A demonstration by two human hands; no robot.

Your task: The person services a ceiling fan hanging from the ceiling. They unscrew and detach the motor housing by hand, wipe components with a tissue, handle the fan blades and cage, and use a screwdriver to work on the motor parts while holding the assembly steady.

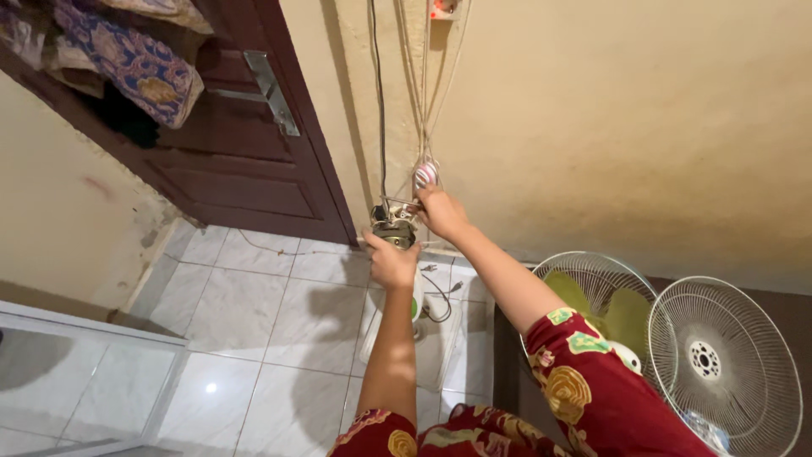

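Evidently both arms reached well out over the pale tiled floor (254,313), so the work stood low down against the cream wall (634,127) just beyond the hands, where the cords (420,101) hanging from the socket (443,8) could reach it. Off to the right of the hands, nearer the body, lay two round fan grilles (727,364), one with green blades behind it, seemingly set aside out of the way. The dark wooden door (245,161) stood beyond the left hand. The left hand (391,264) was clenched around the top of the bare fan motor (394,228) on its white stand (416,300), apparently to steady it upright. The right hand (440,211), just beside it, pinched at the wires (399,203) on the motor's top, below a small striped bundle (425,174) on the cords.
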